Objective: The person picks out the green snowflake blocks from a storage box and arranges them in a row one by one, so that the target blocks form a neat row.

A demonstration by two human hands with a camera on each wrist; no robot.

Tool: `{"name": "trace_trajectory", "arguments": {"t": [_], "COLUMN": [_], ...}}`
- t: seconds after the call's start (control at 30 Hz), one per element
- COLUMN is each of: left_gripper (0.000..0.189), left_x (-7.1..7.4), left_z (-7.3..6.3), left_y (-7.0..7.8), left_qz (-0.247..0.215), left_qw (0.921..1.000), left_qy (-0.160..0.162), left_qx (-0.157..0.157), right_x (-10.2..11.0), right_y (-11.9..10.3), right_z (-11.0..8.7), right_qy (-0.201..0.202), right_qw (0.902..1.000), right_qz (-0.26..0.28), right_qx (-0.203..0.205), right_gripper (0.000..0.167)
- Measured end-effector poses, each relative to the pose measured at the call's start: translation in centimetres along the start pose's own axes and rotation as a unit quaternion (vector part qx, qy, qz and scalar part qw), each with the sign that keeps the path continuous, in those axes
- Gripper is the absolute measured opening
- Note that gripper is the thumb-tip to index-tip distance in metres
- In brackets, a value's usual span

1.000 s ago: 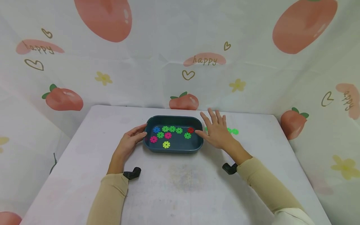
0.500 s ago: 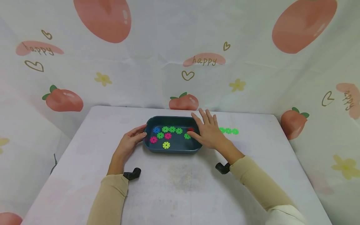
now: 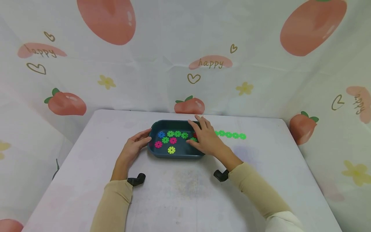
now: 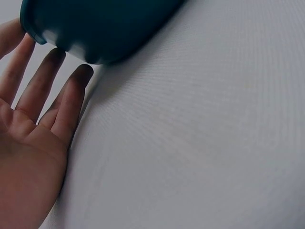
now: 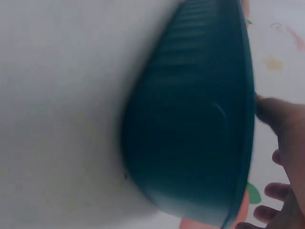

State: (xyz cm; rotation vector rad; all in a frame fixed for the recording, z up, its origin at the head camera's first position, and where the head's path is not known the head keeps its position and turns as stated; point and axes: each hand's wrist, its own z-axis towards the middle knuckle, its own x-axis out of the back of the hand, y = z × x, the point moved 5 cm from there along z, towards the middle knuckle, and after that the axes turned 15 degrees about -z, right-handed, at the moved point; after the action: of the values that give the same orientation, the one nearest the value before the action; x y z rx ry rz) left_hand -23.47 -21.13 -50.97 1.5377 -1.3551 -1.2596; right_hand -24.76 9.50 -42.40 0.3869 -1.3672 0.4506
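Note:
A dark teal tray point(image 3: 179, 156) on the table holds several notched, snowflake-like plastic discs: a blue disc point(image 3: 161, 134), a yellow disc point(image 3: 171, 150), pink ones and green ones. My left hand point(image 3: 134, 146) is at the tray's left end, its fairly straight fingers point(image 4: 71, 102) touching the outer wall. Over the tray's right end hovers my right hand point(image 3: 207, 138), fingers spread and slightly bent. It partly covers a red disc point(image 3: 195, 134) and a green disc beside it. In the right wrist view its thumb point(image 5: 272, 112) appears at the tray's rim, and nothing is seen held.
To the right of the tray, a row of bright green discs point(image 3: 229, 134) lies on the white table point(image 3: 179, 199). Behind stands a cloth backdrop point(image 3: 162, 77) with printed fruit. Each wrist carries a black camera mount point(image 3: 221, 175).
My right hand has moved left from beside the tray to over its right end, uncovering more of the green row and covering the red disc. The left hand stays still.

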Motion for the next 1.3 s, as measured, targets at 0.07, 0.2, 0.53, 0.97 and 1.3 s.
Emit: {"name": "trace_trajectory", "arguments": {"t": [0.07,0.2,0.53,0.97,1.3], "left_gripper": [0.063,0.062,0.062,0.060,0.060], "left_x": [0.0,-0.1,-0.3,-0.1,0.1], "left_z": [0.0,0.0,-0.1,0.0,0.0], "left_y": [0.0,0.1,0.2,0.2,0.1], "left_qz": [0.001,-0.002,-0.009,-0.002,0.009], "left_qw": [1.0000,1.0000,0.9999,1.0000,0.9999], "left_qy": [0.000,-0.002,-0.010,-0.004,-0.001], "left_qx": [-0.001,-0.003,-0.006,-0.004,-0.006], "right_x": [-0.2,-0.7,-1.9,-2.3,-2.3], "right_y": [-0.3,-0.6,-1.2,-1.4,-1.3], "right_z": [0.0,0.2,1.3,2.0,2.1], "right_qy": [0.003,-0.021,-0.130,-0.216,-0.230], "right_qw": [1.0000,0.9992,0.9866,0.9686,0.9665], "right_qz": [0.005,0.032,0.086,0.105,0.107], "right_qx": [0.000,-0.012,-0.046,-0.063,-0.043], "right_gripper": [0.082,0.076,0.077,0.082,0.073]}}
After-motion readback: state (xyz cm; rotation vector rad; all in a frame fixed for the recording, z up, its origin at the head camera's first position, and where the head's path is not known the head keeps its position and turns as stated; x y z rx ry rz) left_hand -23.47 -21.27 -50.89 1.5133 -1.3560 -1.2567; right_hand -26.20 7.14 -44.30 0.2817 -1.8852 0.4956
